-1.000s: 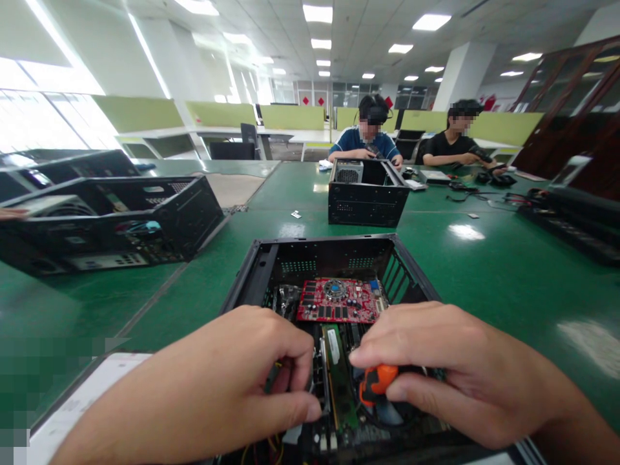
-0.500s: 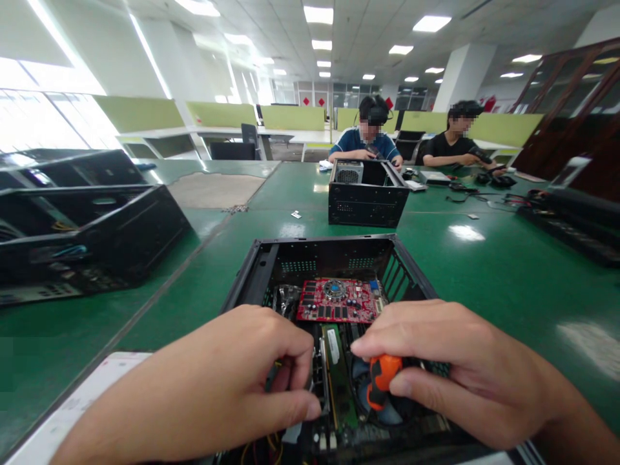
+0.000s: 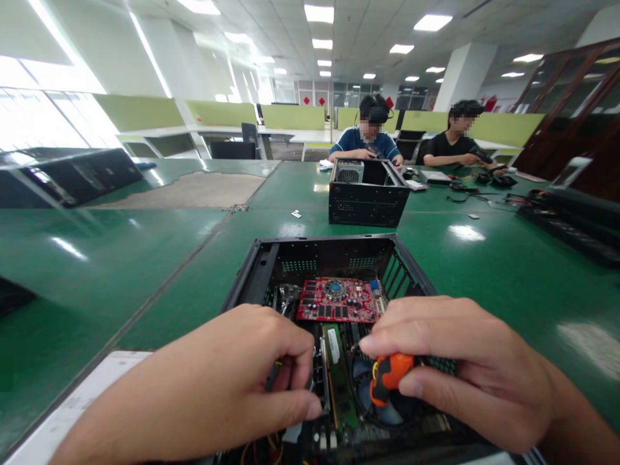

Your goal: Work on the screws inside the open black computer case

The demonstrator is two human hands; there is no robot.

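An open black computer case (image 3: 264, 274) lies before me. My right hand (image 3: 460, 361) grips the orange-and-black handle of a screwdriver (image 3: 390, 374) between thumb and fingers, over the CPU fan (image 3: 361, 371); its shaft does not show. Left of the fan, a green memory stick (image 3: 339, 381) stands in its slot. My left hand (image 3: 261, 368) is closed beside the memory slots, its fingers curled down into the case; what they hold, if anything, is hidden. A red graphics card (image 3: 339, 300) with a small round fan sits toward the far side of the case.
A second black case (image 3: 368, 200) stands ahead, near two people seated across the green table (image 3: 169, 245). Another case (image 3: 92, 174) lies at far left. Cables (image 3: 484, 194) and a dark box (image 3: 576, 219) are at right, a white sheet (image 3: 97, 394) at lower left.
My right hand has shifted slightly right, and the screwdriver handle leans more to the right. The nearer black case at left has moved away, mostly out of view. My left hand has stayed put.
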